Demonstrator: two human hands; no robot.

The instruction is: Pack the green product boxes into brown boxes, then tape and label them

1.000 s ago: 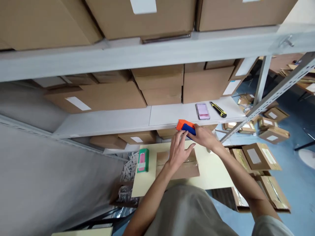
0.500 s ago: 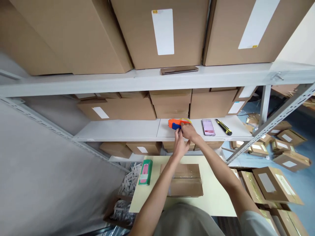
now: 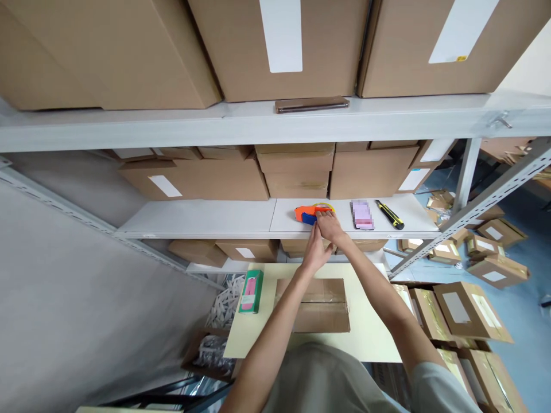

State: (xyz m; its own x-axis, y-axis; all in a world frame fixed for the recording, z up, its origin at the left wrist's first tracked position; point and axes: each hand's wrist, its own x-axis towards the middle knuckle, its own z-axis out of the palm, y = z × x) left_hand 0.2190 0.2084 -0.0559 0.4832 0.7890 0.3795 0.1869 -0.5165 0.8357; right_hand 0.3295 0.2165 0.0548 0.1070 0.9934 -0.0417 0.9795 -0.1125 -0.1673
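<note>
An orange and blue tape dispenser with a yellowish roll behind it is at the front of the middle shelf. My right hand is closed round its right end. Just below, my left hand reaches up with its fingertips at the dispenser's lower edge, close to the right hand; what these fingers hold, if anything, is hidden. A closed cardboard box lies on the pale yellow table under my forearms. Left of it is a green box with a pink panel.
Right of the dispenser, a phone-like item with a blurred pink face and a yellow-black utility knife lie on the middle shelf. A flat brown phone-like object rests on the upper shelf's edge. Cartons stand at the right.
The tape dispenser went from being held in front of the shelf to the middle shelf's surface, left of the phone-like item. My left hand's spread fingers came together. The view shifted.
</note>
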